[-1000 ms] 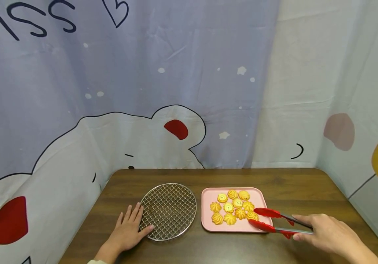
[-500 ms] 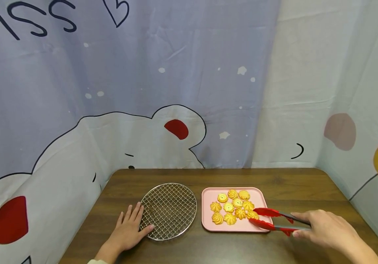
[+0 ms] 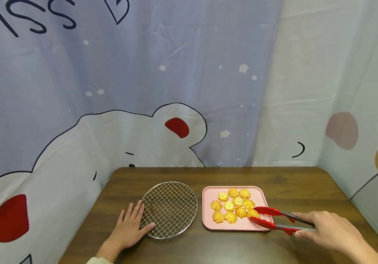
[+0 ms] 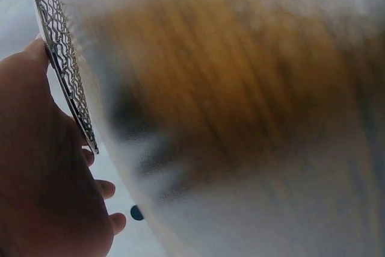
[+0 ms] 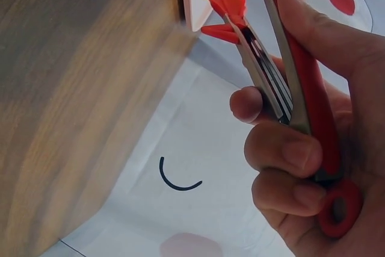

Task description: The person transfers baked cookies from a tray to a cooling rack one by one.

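A pink tray (image 3: 261,200) on the brown table holds several yellow swirl cookies (image 3: 231,207). My right hand (image 3: 332,231) grips red tongs (image 3: 276,219) by the handles; their red tips lie over the tray's right side, either side of a cookie (image 3: 252,213). In the right wrist view the fingers (image 5: 283,148) curl round the tongs (image 5: 289,76). To the left lies a round wire rack (image 3: 169,209). My left hand (image 3: 127,229) rests flat on the table with straight fingers, thumb touching the rack's rim; the left wrist view shows the rack's rim (image 4: 63,64) by the palm (image 4: 42,167).
A printed cloth backdrop with cartoon bears (image 3: 136,132) hangs behind and on both sides of the table (image 3: 274,179). The table's far edge meets the cloth.
The right hand has drawn the tongs' tips closer together around the cookie at the tray's right side. The left hand and rack have not moved.
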{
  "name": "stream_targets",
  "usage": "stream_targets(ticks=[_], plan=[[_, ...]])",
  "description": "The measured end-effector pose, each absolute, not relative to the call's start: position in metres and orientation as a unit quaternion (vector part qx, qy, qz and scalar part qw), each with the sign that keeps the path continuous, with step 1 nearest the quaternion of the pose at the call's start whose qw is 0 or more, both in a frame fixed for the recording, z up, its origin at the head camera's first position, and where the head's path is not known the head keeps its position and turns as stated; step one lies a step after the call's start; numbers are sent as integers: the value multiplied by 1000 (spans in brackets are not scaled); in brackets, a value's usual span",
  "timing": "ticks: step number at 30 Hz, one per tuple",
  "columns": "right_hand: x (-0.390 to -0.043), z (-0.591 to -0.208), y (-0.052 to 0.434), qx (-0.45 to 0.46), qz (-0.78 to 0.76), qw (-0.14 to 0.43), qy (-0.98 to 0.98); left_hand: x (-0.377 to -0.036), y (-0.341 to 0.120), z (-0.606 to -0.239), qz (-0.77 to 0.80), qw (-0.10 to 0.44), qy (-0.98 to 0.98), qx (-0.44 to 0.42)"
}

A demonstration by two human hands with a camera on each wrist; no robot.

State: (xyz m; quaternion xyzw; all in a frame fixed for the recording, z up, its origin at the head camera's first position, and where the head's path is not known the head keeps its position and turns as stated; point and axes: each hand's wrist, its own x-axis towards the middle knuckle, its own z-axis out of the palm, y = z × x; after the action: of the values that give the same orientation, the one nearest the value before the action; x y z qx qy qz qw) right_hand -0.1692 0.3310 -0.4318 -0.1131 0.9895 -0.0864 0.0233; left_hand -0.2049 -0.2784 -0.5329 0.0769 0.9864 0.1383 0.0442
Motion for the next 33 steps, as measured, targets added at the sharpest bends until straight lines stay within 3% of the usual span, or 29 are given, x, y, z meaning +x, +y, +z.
stream_targets(ticks=[7,18,33], plan=[[-167,-430,330,-125,-87,9,988,-206,-279,-538,147,21,985,85],[-160,-427,317,-152,-66,-79,983,-201,-276,-527,140,47,986,75],[-165,-425,294,-173,-93,-100,975,-201,-277,-533,151,31,985,83]])
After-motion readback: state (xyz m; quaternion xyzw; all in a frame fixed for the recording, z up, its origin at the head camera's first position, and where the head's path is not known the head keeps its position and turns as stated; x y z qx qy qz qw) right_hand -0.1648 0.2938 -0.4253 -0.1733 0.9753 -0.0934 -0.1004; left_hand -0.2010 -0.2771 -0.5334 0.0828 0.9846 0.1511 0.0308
